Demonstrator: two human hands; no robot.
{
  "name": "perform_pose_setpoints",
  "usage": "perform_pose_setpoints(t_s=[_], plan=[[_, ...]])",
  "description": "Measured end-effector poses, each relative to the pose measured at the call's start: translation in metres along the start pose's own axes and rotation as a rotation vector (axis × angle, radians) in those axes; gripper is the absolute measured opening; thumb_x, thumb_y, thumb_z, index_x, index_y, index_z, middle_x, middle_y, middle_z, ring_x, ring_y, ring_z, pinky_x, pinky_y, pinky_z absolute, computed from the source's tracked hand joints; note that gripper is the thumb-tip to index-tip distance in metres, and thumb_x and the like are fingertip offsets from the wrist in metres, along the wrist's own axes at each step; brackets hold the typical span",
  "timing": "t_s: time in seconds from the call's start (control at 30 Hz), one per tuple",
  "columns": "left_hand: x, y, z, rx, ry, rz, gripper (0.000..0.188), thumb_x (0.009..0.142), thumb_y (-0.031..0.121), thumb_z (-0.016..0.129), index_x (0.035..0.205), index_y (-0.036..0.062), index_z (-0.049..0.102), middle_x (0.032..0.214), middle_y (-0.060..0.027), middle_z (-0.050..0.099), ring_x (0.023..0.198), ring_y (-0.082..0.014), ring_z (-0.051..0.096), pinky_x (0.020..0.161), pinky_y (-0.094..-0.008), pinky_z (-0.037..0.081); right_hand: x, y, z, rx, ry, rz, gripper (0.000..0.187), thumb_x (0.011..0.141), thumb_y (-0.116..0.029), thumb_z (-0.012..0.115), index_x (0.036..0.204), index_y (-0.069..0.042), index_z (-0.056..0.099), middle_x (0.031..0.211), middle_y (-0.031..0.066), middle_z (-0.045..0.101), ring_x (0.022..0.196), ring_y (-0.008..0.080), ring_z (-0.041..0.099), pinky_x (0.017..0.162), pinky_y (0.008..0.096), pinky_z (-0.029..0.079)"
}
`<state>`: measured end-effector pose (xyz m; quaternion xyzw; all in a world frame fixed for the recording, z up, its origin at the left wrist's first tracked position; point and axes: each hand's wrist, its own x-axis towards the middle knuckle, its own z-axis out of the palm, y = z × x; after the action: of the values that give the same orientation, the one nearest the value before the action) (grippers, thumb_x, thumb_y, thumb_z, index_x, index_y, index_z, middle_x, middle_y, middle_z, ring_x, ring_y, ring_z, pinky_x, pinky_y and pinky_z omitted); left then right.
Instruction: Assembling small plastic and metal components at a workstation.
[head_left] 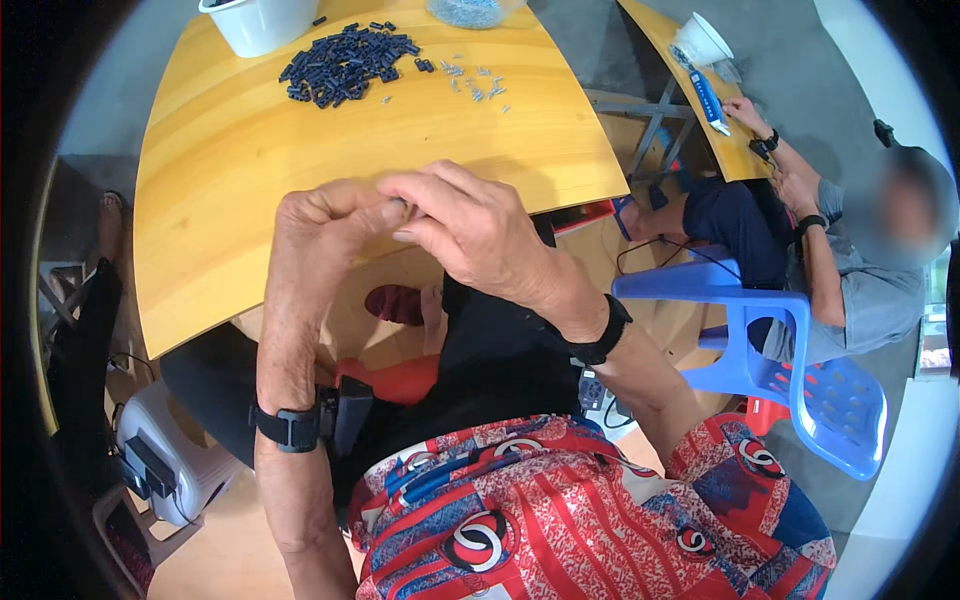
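My left hand (330, 225) and my right hand (478, 225) meet just over the near edge of the yellow table (220, 200). Their fingertips are closed together around a small dark piece (400, 204), mostly covered by the fingers, so its kind does not show. Beyond the hands lies a heap of small black cylindrical parts (345, 65). To its right, small silvery metal pieces (480, 85), perhaps screws, are scattered on the wood.
A white tub (262, 25) and a clear container of small bluish-grey pieces (475, 10) stand at the table's far side. On the right, a co-worker sits by a blue plastic chair (800, 330) at another table (665, 45), with a white bowl (704, 40) and a blue tube (708, 100).
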<state>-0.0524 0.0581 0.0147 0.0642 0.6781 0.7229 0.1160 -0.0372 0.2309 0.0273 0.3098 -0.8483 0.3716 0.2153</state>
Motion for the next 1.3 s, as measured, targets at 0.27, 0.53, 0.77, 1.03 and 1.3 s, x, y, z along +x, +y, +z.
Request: perform_pose_setpoints(t_s=[0.27,0.53,0.77,1.03,1.3], plan=[[-0.006,0.015,0.038,-0.030,-0.121,-0.035,0.019,0.085,0.013,0.068,0.098,-0.0016,0.070,0.079,-0.0026,0.068,0.065,-0.0053,0.056,0.061,-0.0214,0.046,-0.018,0.008,-0.047,-0.031,0.158,0.254,0.017,0.079,0.005,0.064,0.095,0.000,0.063,0.080,0.0054,0.066,0.073,0.0119,0.064,0.064,0.0239,0.051],[-0.055,0.082,0.007,-0.540,-0.474,0.787,0.034,0.092,0.021,0.057,0.062,0.0057,0.056,0.080,0.0000,0.065,0.061,-0.0150,0.054,0.052,-0.0273,0.042,-0.056,0.142,-0.163,0.071,0.643,0.564,0.015,0.084,0.001,0.060,0.099,0.000,0.065,0.073,0.0004,0.060,0.066,0.0072,0.059,0.060,0.0211,0.047],[-0.072,0.108,-0.005,-0.993,-0.881,0.679,0.018,0.091,0.018,0.060,0.102,0.0073,0.070,0.102,-0.0131,0.066,0.093,-0.0250,0.062,0.078,-0.0359,0.050,-0.141,0.287,-0.183,-0.431,0.340,0.860,0.032,0.080,-0.001,0.058,0.111,-0.002,0.064,0.094,0.0102,0.069,0.075,0.0187,0.067,0.063,0.0282,0.052],[-0.079,0.120,-0.019,-1.026,-0.980,0.542,0.020,0.088,0.020,0.063,0.099,0.0049,0.070,0.103,-0.0145,0.067,0.088,-0.0251,0.063,0.079,-0.0356,0.049,-0.110,0.267,-0.182,0.195,0.756,0.920,0.027,0.085,-0.001,0.057,0.111,0.002,0.061,0.097,0.0066,0.065,0.077,0.0139,0.064,0.065,0.0251,0.052],[-0.075,0.119,-0.021,-0.984,-1.128,0.604,0.024,0.089,0.025,0.063,0.101,0.0058,0.070,0.103,-0.0127,0.067,0.090,-0.0231,0.063,0.082,-0.0348,0.048,0.033,0.080,-0.117,0.353,0.277,0.582,0.021,0.087,-0.005,0.058,0.106,0.001,0.064,0.086,0.0039,0.066,0.071,0.0092,0.061,0.064,0.0218,0.049]])
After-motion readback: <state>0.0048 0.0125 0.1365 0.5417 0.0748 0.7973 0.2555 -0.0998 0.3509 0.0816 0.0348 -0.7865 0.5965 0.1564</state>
